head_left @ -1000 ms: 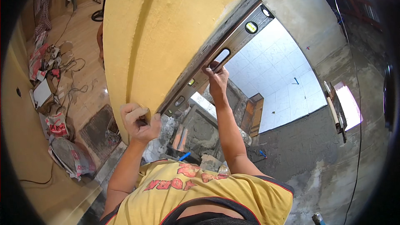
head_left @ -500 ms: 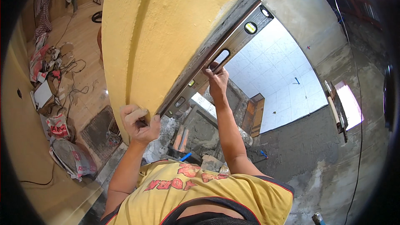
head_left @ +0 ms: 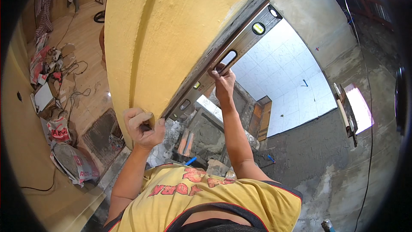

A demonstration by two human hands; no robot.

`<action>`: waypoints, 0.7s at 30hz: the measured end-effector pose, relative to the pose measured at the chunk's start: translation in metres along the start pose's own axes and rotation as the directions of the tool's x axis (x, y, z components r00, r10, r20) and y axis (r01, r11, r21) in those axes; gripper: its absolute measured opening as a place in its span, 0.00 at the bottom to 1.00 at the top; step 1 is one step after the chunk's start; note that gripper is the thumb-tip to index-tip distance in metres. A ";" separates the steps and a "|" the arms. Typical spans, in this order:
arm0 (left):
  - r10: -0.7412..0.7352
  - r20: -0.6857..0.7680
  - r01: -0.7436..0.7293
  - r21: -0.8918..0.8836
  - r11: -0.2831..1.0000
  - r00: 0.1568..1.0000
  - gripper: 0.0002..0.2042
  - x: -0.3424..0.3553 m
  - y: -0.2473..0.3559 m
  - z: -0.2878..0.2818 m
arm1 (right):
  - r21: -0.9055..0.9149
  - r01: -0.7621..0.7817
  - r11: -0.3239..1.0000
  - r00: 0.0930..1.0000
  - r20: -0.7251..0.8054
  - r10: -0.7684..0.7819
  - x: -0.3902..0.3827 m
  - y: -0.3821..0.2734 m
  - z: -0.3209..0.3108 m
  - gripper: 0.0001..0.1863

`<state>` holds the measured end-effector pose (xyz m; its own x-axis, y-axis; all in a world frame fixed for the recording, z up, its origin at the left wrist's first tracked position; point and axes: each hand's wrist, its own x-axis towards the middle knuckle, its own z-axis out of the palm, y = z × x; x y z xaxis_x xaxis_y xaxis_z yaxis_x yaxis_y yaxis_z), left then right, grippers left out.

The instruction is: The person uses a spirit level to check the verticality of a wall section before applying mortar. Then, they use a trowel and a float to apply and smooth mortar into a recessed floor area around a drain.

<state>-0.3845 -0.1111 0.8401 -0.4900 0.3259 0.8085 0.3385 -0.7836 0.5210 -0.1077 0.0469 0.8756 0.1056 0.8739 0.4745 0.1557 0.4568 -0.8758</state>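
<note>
Yellow paint covers the broad wall [head_left: 180,30]; its rough grey edge [head_left: 245,19] is bare, so finishing there appears outstanding. Beyond the edge, a white tiled surface [head_left: 279,68] looks laid, while the adjoining grey cement surface [head_left: 309,146] carries no tile. The spirit level [head_left: 242,45] is positioned lengthwise along the grey edge, sloping across the view from upper right to lower left; placement appears complete, with the check in progress. Right hand [head_left: 224,83]: closed on the level at its elongated slot. Left hand [head_left: 143,129]: fingers curled at the wall's lower corner, beside the level's near end; whether it grips anything cannot be told. Round vial [head_left: 258,28]: lit yellow-green; bubble position too small to read.
</note>
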 end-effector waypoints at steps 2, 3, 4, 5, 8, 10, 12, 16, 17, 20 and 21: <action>0.009 -0.004 -0.009 -0.001 1.000 1.000 0.18 0.002 0.000 0.001 | 0.005 -0.005 1.000 1.000 -0.010 0.005 0.000 0.000 0.000 0.12; 0.019 -0.008 -0.019 0.000 1.000 1.000 0.18 0.002 0.000 0.001 | 0.011 -0.011 1.000 1.000 -0.018 0.011 -0.001 -0.003 0.003 0.12; 0.018 -0.008 -0.018 0.000 1.000 1.000 0.18 0.002 0.000 0.001 | 0.010 -0.011 1.000 1.000 -0.018 0.012 -0.002 -0.006 0.004 0.12; 0.012 -0.009 -0.012 0.000 1.000 1.000 0.18 0.001 -0.001 0.001 | 0.016 -0.016 1.000 1.000 -0.019 0.016 -0.002 -0.008 0.006 0.12; -0.003 -0.011 0.002 -0.008 1.000 1.000 0.17 0.001 0.000 0.001 | 0.011 -0.017 1.000 1.000 -0.015 0.018 -0.002 -0.011 0.007 0.11; -0.014 -0.014 0.014 -0.015 1.000 1.000 0.17 0.002 0.000 0.001 | -0.002 -0.016 1.000 1.000 -0.008 0.016 -0.004 -0.014 0.009 0.10; 0.028 -0.013 -0.028 -0.015 1.000 1.000 0.17 0.004 0.000 0.001 | 0.010 -0.003 1.000 1.000 -0.010 0.003 -0.005 -0.018 0.011 0.11; 0.008 -0.019 -0.009 -0.024 1.000 1.000 0.17 0.002 -0.001 0.000 | 0.013 -0.010 1.000 1.000 -0.018 0.010 -0.007 -0.020 0.013 0.11; 0.014 -0.020 -0.014 -0.019 1.000 1.000 0.17 0.002 -0.001 0.000 | 0.038 -0.008 0.999 1.000 -0.014 0.008 -0.007 -0.020 0.013 0.11; 0.017 -0.020 -0.017 -0.013 1.000 1.000 0.17 0.003 -0.001 0.000 | 0.069 -0.011 0.998 1.000 -0.012 0.012 -0.006 -0.017 0.012 0.12; 0.016 -0.017 -0.016 -0.011 1.000 1.000 0.17 0.003 -0.001 0.000 | 0.077 -0.018 0.997 1.000 -0.014 0.019 -0.005 -0.016 0.012 0.12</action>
<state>-0.3862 -0.1088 0.8418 -0.4983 0.3044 0.8118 0.3374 -0.7945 0.5050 -0.1222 0.0372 0.8857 0.1222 0.8800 0.4591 0.0773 0.4527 -0.8883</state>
